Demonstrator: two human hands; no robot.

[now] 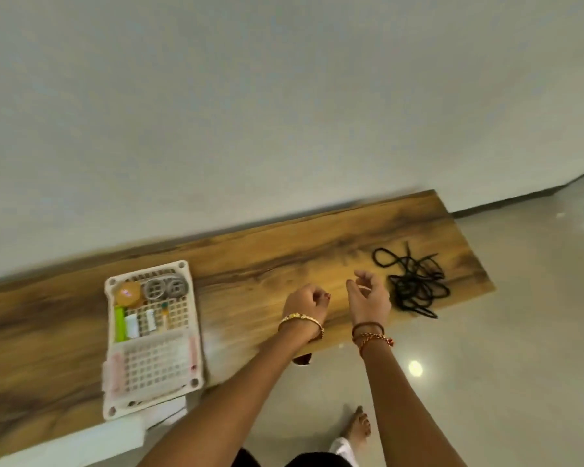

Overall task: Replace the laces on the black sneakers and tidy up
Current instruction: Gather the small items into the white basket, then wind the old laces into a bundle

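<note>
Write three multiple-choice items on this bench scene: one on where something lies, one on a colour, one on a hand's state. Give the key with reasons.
1. Where does the tangle of laces lie?
A. in the basket
B. on the wooden bench, toward its right end
C. on the floor

2. What colour are the laces?
A. white
B. red
C. black

3. What is the right hand holding?
A. nothing
B. a lace
C. a sneaker

Key: 1 B, the laces rest on the wooden bench, far from the white plastic basket. 2 C, every strand is black. 3 A, its loosely curled fingers hover beside the laces, touching nothing; the left hand is also empty.
</note>
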